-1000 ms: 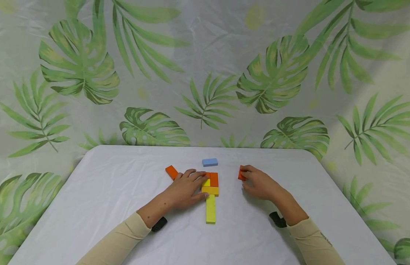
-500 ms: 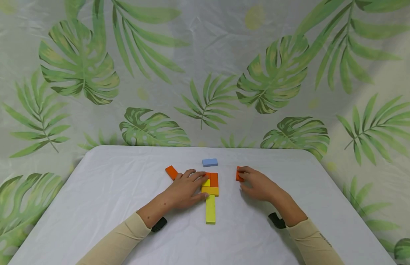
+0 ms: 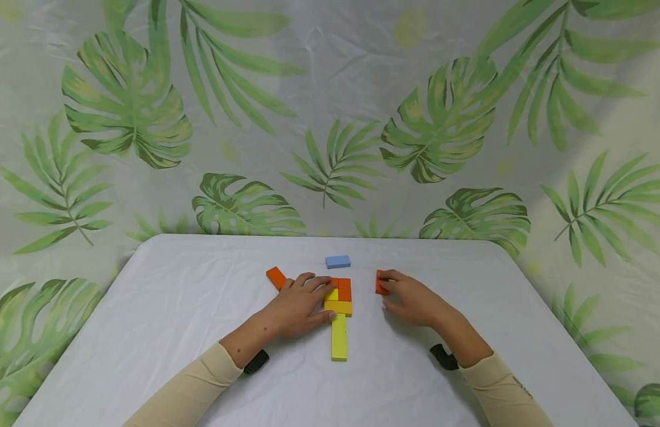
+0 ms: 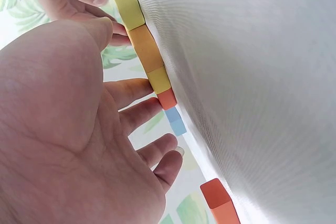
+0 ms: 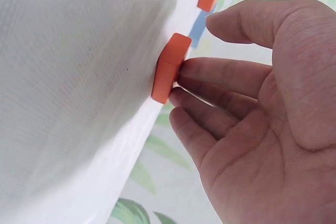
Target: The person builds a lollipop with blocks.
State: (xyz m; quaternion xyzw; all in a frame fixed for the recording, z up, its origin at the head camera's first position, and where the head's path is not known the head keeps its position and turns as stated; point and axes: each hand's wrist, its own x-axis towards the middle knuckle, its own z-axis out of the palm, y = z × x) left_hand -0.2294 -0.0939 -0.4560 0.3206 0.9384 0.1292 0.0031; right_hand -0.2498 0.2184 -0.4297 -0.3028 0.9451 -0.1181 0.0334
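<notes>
My left hand [image 3: 296, 305] rests against the left side of a flat arrangement of blocks, its fingertips on a small yellow block [image 3: 332, 294] and an orange-red block beside it. That group also has an upright orange-red block [image 3: 344, 289], an amber block [image 3: 338, 307] across below and a long lime-yellow block [image 3: 338, 338] at the bottom. On the right, fingertips of my right hand [image 3: 415, 298] touch a separate orange-red block [image 5: 171, 69] lying on the cloth. The thumb stands away from that block in the right wrist view.
Behind the arrangement lies a blue block [image 3: 337, 261]. Another orange-red block [image 3: 276, 277] lies slanted beyond my left hand, partly hidden by it. A white cloth covers the table [image 3: 404, 379], and a leaf-patterned curtain [image 3: 330, 118] hangs behind its far edge.
My right hand has slid the separate orange-red block a short way left, toward the arrangement. The left hand and the other blocks have stayed in place.
</notes>
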